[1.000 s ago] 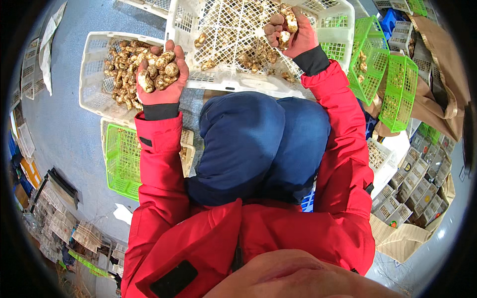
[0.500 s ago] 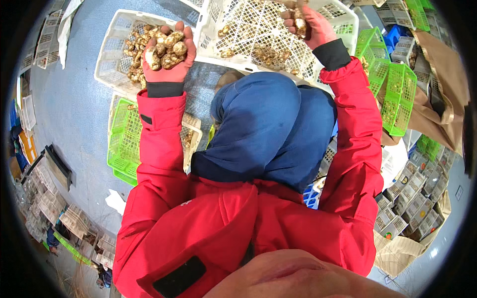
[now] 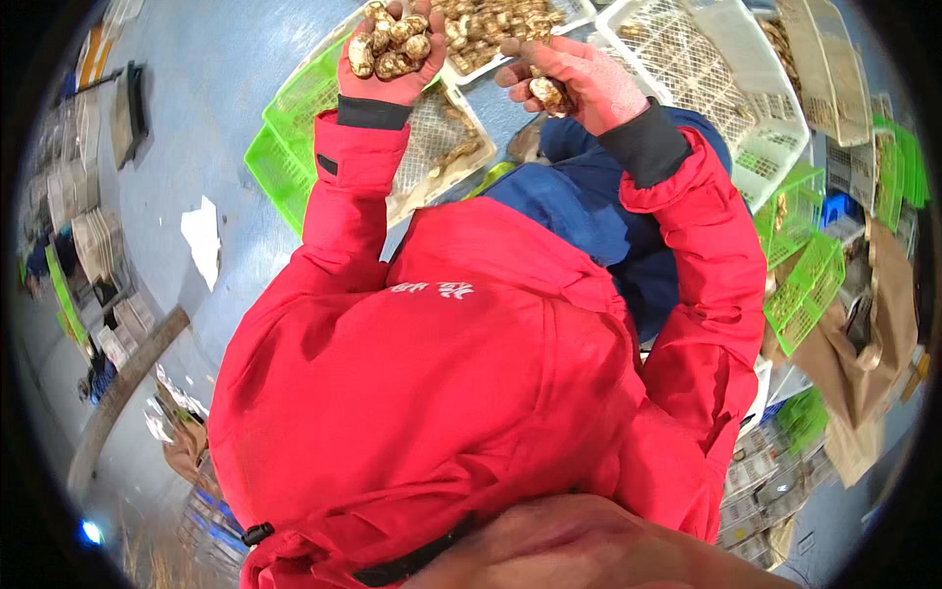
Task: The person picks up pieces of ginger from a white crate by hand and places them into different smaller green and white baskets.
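Observation:
My left hand (image 3: 394, 84) is palm up, its fingers curled around a heap of brown-and-white mushrooms (image 3: 391, 49). It is over the green basket and the small white basket beside it. A short way to the right, my right hand (image 3: 601, 86) grips a single mushroom (image 3: 549, 92) between thumb and fingers, above my knees. Beyond and between the hands lies a white crate (image 3: 478, 75) with many mushrooms in it. The large white crate (image 3: 782, 162) at the right has a mesh bottom.
A green basket (image 3: 285, 172) and a small white basket (image 3: 481, 157) with a few mushrooms are at the left. More green baskets (image 3: 807, 293) and a brown cloth (image 3: 856, 363) lie at the right. White scrap (image 3: 202, 240) rests on the blue floor (image 3: 186, 128).
The view has turned toward the left. My right hand has come away from over the large white crate, nearer my left hand, still gripping a mushroom. The left hand keeps its heap of mushrooms.

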